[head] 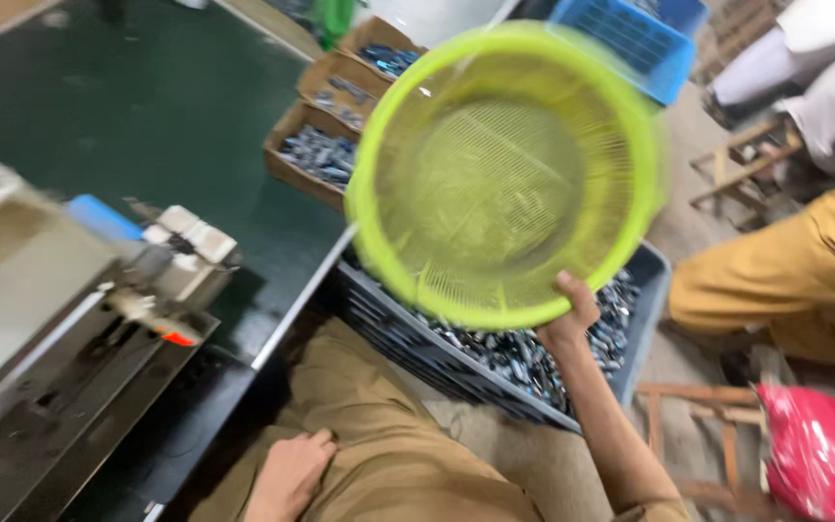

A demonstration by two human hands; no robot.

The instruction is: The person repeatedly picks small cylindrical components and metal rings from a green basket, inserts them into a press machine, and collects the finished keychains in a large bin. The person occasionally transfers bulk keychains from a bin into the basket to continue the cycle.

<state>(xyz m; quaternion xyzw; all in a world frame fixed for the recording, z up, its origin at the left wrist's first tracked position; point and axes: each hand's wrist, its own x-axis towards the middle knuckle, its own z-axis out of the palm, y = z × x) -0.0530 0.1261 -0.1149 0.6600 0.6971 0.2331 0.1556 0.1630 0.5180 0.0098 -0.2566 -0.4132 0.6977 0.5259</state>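
Here, in the head view, a round lime-green plastic colander basket [504,174] was held up by its lower rim in the right hand [570,314], the thumb being hooked over the rim's edge and the fingers closed behind it. The basket was tilted so that its slotted bottom faced the camera, and it was seen blurred. It hung above a dark blue plastic crate [645,280] filled with small grey metal parts [524,353], and nearly all of it stood above and to the left of the grip.

The basket was judged to be light, fairly stiff yet somewhat springy, and apparently empty; the thick rolled rim was judged the soundest place for a hold, the thin slotted wall being weaker.

The left hand [290,474] was laid loosely curled on the khaki trouser thigh [379,435], with nothing held in it.

Cardboard boxes of similar parts [326,145] were set on the green bench [147,106], a metal machine [79,329] at the left, and a red bag [819,449] at the right.
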